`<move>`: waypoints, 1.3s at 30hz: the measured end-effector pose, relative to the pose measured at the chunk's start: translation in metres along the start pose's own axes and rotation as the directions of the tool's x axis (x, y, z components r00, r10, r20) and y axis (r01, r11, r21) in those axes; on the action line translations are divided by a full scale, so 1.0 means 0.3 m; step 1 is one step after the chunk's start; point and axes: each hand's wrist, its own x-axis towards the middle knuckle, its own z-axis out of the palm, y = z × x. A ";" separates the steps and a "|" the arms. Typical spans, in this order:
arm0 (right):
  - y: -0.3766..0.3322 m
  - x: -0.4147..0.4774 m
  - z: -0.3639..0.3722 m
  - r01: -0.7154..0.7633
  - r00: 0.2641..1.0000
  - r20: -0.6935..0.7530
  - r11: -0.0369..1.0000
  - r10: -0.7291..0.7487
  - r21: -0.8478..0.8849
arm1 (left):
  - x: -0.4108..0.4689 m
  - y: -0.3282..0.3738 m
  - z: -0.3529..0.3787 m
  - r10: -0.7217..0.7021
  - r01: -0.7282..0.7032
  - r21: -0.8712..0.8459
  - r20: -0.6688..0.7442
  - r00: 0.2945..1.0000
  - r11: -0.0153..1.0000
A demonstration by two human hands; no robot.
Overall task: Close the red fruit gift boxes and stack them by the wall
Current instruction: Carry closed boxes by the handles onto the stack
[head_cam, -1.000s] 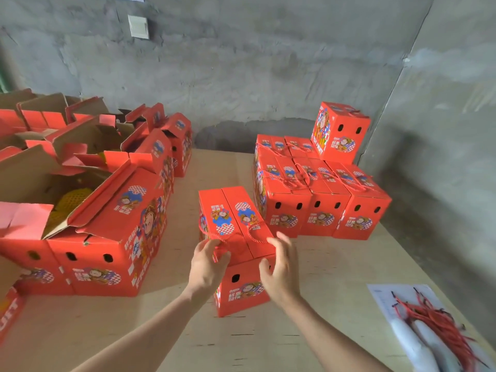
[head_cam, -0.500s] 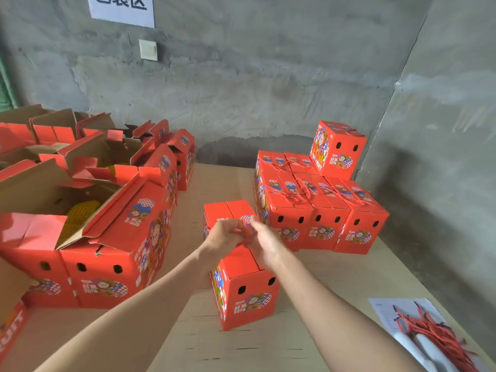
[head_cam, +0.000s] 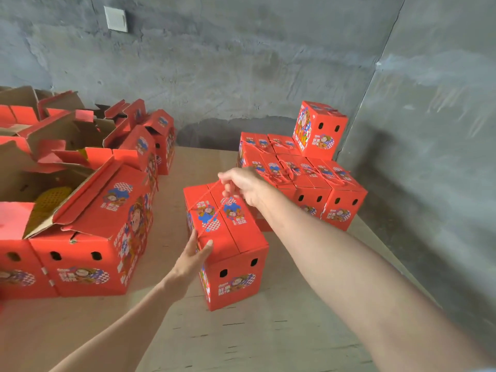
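A closed red fruit gift box (head_cam: pixel 236 275) stands in the middle of the wooden table (head_cam: pixel 241 342). A red cord handle (head_cam: pixel 208 196) runs across its lid. My right hand (head_cam: pixel 241 183) pinches that cord above the box's far end and holds it taut. My left hand (head_cam: pixel 192 260) rests on the box's near left top edge, thumb on the lid and fingers down the side. Several closed boxes (head_cam: pixel 303 181) are packed together by the corner wall, with one more box (head_cam: pixel 319 130) stacked on top of them.
Several open red boxes (head_cam: pixel 80 232) with raised flaps crowd the table's left side; yellow netted fruit (head_cam: pixel 51 200) shows inside one. Grey concrete walls (head_cam: pixel 268 63) bound the back and right. A white wall switch (head_cam: pixel 116 19) is mounted high on the left.
Both hands were together at the cord over the lid. Now my right hand has drawn the cord toward the far end, and my left hand has dropped to the near left edge.
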 end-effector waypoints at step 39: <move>-0.181 0.383 -0.937 0.572 0.702 0.023 0.544 -0.712 -0.615 | 0.784 0.582 0.705 0.540 -0.333 0.500 -0.355 0.764 0.799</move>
